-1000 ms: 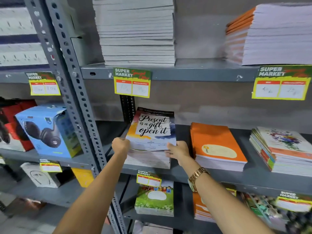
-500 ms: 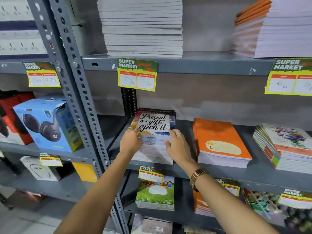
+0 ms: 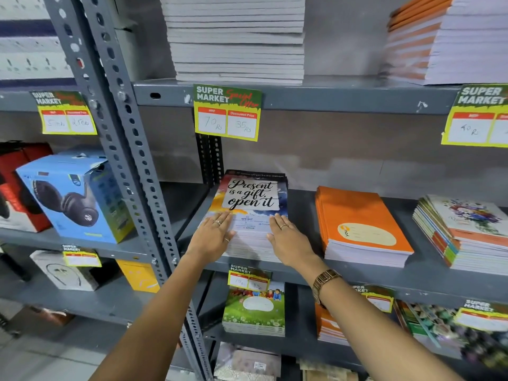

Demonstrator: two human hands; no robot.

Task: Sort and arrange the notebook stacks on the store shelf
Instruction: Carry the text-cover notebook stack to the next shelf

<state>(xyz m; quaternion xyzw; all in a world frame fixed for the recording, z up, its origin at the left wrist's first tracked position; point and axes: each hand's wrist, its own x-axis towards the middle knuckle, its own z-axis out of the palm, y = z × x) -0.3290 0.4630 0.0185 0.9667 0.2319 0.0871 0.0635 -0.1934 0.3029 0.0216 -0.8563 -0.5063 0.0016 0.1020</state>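
Observation:
A stack of notebooks [image 3: 253, 199], its top cover reading "Present is a gift, open it", lies on the grey middle shelf [image 3: 302, 268] near the left upright. My left hand [image 3: 213, 237] lies flat on the stack's front left corner, fingers spread. My right hand [image 3: 288, 240] rests flat on the front right corner, fingers extended. Neither hand grips the stack. To the right lie an orange notebook stack [image 3: 360, 226] and a floral-cover stack [image 3: 464, 232].
The perforated steel upright [image 3: 129, 149] stands left of the stack. A blue headphone box [image 3: 74, 196] sits on the neighbouring shelf. Tall paper stacks [image 3: 236, 37] fill the upper shelf. Price tags [image 3: 227, 112] hang from shelf edges. More notebooks [image 3: 254, 309] lie on the lower shelf.
My hands went from gripping the stack's front edge to lying flat on its top cover. The stack has slid back on the shelf and sits squarer.

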